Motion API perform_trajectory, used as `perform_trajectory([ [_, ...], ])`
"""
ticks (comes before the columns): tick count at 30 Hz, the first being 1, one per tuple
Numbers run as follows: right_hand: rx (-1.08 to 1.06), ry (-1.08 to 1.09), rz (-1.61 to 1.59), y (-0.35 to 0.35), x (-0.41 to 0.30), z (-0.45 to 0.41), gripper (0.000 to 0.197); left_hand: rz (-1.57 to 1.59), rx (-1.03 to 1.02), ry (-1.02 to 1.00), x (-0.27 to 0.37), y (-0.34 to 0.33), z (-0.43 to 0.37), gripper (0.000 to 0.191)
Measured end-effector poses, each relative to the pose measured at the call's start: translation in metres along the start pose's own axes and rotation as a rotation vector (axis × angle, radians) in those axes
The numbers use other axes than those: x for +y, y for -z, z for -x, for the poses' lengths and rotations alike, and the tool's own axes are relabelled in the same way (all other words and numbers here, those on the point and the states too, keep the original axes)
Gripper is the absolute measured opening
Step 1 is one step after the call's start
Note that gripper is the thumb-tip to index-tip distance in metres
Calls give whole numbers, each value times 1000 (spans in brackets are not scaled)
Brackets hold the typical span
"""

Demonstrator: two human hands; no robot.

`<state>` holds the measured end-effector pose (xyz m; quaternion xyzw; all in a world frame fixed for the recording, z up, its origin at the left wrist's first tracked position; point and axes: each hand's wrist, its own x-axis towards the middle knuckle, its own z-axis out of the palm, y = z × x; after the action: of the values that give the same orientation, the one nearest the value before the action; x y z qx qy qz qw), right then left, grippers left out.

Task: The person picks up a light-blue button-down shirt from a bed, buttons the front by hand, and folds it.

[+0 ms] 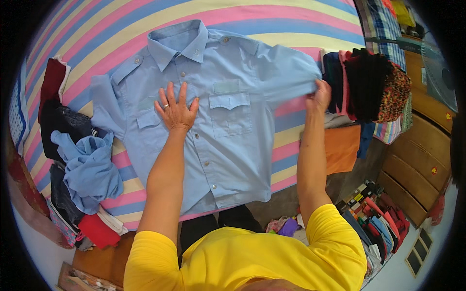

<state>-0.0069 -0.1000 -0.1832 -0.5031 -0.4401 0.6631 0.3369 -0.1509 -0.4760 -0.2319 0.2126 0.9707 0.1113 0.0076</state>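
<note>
A light blue button-up uniform shirt [233,156] lies front side up on a striped bedsheet [291,20], its collar [189,43] pointing away from me. My left hand [177,107] rests flat with spread fingers on the chest, beside the button placket, and wears a ring. At the right, my right hand [320,95] pinches the cuff end of the short sleeve [291,69], which is drawn out sideways. The opposite sleeve [105,105] lies loosely at the left. Both chest pockets carry flaps, and buttoned straps sit on the shoulders.
A crumpled blue garment [87,167] lies on dark clothes at the left, near red cloth [98,229]. At the right stand stacked folded clothes [367,83] and an orange cloth [342,149]. Beyond are wooden drawers [415,160], an electric fan [438,72] and more clothes [382,225] below.
</note>
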Motion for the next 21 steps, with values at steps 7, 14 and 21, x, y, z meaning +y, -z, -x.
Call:
perform_trajectory([
  [7,364,513,553,-13,29,43,13,-15,59,-28,-10,-11,5,61],
  [14,-548,1076,1068,-186,30,39,26,9,61,1,-7,-13,1,61],
  [21,-1090,364,1391,-234,36,2,37,30,41,0,-12,-9,1,60],
])
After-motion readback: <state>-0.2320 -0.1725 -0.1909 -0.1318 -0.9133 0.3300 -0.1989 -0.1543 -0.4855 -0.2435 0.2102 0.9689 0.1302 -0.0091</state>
